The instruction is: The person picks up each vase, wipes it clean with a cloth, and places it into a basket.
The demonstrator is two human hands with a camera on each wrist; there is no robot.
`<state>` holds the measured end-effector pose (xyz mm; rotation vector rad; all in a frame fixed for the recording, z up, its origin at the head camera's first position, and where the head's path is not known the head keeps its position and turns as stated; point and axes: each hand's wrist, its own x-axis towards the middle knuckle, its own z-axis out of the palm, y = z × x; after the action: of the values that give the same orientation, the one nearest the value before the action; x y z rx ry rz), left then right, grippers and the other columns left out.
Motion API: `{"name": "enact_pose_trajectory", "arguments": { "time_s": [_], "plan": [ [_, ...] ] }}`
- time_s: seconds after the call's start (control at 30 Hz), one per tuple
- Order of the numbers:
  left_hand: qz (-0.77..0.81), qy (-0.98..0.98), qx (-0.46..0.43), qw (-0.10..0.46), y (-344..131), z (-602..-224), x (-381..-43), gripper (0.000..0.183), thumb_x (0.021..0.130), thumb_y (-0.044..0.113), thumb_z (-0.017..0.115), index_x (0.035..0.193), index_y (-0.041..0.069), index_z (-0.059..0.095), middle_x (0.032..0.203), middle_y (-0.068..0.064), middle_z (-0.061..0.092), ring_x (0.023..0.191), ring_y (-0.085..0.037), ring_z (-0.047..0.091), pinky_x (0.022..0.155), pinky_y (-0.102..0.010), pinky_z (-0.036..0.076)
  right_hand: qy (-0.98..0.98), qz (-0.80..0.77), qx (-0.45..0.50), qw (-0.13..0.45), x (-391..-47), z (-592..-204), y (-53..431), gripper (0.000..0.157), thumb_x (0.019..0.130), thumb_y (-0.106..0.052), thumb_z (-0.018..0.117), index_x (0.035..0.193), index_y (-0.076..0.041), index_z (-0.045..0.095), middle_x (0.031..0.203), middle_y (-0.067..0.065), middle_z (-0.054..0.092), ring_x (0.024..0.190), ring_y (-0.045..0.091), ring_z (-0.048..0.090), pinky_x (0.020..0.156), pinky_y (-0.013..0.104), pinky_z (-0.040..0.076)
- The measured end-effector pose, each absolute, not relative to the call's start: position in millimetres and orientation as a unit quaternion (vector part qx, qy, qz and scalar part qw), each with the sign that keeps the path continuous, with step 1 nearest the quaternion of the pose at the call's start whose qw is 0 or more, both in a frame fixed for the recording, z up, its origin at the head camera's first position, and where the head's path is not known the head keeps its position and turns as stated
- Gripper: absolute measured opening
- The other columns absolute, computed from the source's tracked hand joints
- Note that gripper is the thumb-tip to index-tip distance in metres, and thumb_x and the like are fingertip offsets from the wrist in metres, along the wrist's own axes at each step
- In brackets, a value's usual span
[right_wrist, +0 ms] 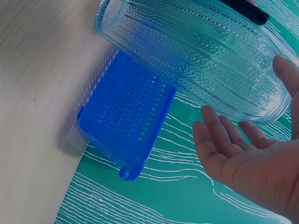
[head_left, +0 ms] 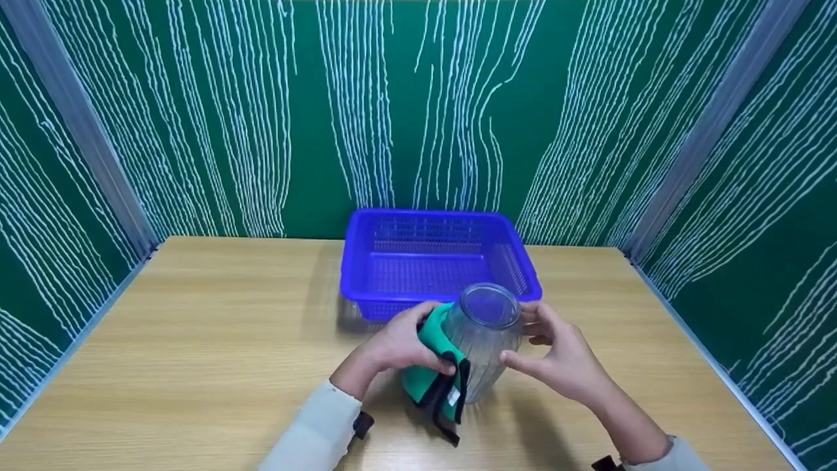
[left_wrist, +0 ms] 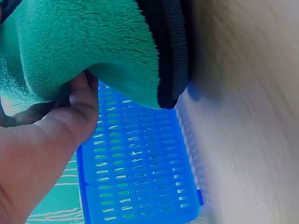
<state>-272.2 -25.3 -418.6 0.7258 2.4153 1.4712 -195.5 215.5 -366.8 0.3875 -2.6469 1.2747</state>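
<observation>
A clear ribbed glass jar (head_left: 482, 356) stands slightly tilted in front of the basket, one round end facing up. My left hand (head_left: 405, 340) grips a green cloth (head_left: 435, 337) with black edging and presses it against the jar's left side. In the left wrist view the fluffy cloth (left_wrist: 88, 46) drapes over the fingers and hides part of them. On the other side, my right hand (head_left: 562, 360) has its fingers spread and loosely bent. Its fingertips are right at the glass in the right wrist view, where the jar's (right_wrist: 196, 56) dotted, ribbed surface shows.
Behind the jar, a blue plastic basket (head_left: 363, 297) with slotted walls sits on the wooden table (head_left: 216, 340). Green panels (head_left: 314, 163) with white wavy lines enclose the table at the back and sides.
</observation>
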Motion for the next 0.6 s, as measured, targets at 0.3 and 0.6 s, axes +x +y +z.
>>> {"name": "enact_pose_trajectory", "arguments": {
  "time_s": [0.3, 0.6],
  "plan": [
    [0.559, 0.79, 0.234, 0.093, -24.7, -406.6, -272.2, 0.084, 0.045, 0.038, 0.085, 0.117, 0.044, 0.042, 0.11, 0.015, 0.052, 0.102, -0.012, 0.048, 0.087, -0.039, 0.037, -0.892, 0.422, 0.131, 0.096, -185.0, -351.0, 204.5, 0.061, 0.065, -0.02, 0.077, 0.116, -0.008, 0.047, 0.107, 0.008, 0.059, 0.093, 0.021, 0.058, 0.081, 0.042, 0.045],
    [0.612, 0.753, 0.234, 0.061, -17.4, -397.6, -268.2, 0.079, 0.051, 0.033, 0.084, 0.119, 0.04, 0.044, 0.109, 0.014, 0.055, 0.102, -0.009, 0.05, 0.087, -0.035, 0.039, -0.888, 0.429, 0.126, 0.108, -185.3, -351.0, 202.4, 0.063, 0.064, -0.02, 0.078, 0.117, -0.008, 0.046, 0.1, 0.004, 0.061, 0.089, 0.019, 0.058, 0.08, 0.042, 0.045]
  ]
}}
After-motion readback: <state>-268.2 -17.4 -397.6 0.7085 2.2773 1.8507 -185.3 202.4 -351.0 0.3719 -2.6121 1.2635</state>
